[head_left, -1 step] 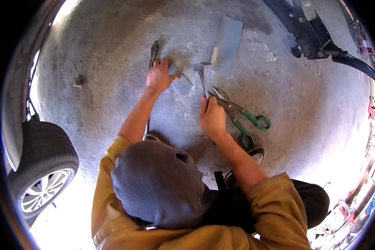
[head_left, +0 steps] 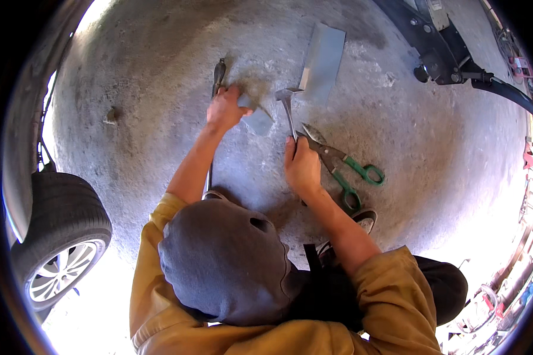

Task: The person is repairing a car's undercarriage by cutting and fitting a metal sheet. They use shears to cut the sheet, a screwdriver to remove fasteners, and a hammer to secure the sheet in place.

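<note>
My left hand point(head_left: 225, 109), fingers bent and thumb out to the right, is down at a dark-handled long tool point(head_left: 219, 71) and a small grey sheet-metal piece point(head_left: 259, 121); what its fingers grip is hidden. A steel hammer point(head_left: 288, 103) is in my right hand point(head_left: 302, 165), its head raised right of the small piece. Beside and under that hand lie green-handled snips point(head_left: 355, 165), blades toward the upper left. A larger rectangular grey metal sheet point(head_left: 324, 62) lies beyond the hammer on the concrete floor point(head_left: 142, 83).
A vehicle's wheel point(head_left: 62, 236) stands at my lower left under bodywork. A black jack-like metal arm point(head_left: 438, 53) reaches in from the upper right. Assorted equipment point(head_left: 491, 302) lines the right rim. My shoe point(head_left: 366, 220) is beside the snips.
My left hand has shifted very slightly to the left. My right hand and the hammer look the same.
</note>
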A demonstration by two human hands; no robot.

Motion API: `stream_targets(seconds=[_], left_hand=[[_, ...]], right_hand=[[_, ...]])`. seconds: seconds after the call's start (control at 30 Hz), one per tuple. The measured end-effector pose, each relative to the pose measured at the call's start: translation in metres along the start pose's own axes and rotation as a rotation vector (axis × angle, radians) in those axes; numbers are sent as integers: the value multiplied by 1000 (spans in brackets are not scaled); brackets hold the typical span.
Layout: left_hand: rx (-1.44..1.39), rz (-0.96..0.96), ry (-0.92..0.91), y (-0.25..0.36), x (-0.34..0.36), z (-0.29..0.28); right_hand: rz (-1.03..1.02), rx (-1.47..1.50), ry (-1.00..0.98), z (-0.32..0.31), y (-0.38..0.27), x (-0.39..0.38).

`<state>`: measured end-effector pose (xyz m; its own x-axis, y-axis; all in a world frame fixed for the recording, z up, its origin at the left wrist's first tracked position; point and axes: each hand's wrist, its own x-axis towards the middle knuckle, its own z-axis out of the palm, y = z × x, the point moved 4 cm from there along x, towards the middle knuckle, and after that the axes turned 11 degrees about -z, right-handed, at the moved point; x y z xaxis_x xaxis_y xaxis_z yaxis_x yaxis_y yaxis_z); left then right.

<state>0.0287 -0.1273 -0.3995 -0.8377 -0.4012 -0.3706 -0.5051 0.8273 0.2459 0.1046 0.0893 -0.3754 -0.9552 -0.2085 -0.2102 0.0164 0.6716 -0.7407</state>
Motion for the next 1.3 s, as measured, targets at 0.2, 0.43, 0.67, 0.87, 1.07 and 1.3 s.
stream_targets(seconds=[0.2,0.43,0.67,0.87,1.07,1.3], left_hand=[[-500,245,161,22,-25,-55],[-28,685,373,10,-87,4],[5,495,213,-8,-112,42],[-4,486,214,-4,-111,46],[9,485,207,-5,-112,48],[66,523,209,-2,-111,42]], right_hand=[[-19,137,155,-12,-6,10],[-164,200,249,-24,-36,19],[-351,87,157,-4,-47,13],[-202,-210,-125,27,-20,22],[-126,-180,-141,38,-11,14],[-176,-115,-104,31,-23,36]])
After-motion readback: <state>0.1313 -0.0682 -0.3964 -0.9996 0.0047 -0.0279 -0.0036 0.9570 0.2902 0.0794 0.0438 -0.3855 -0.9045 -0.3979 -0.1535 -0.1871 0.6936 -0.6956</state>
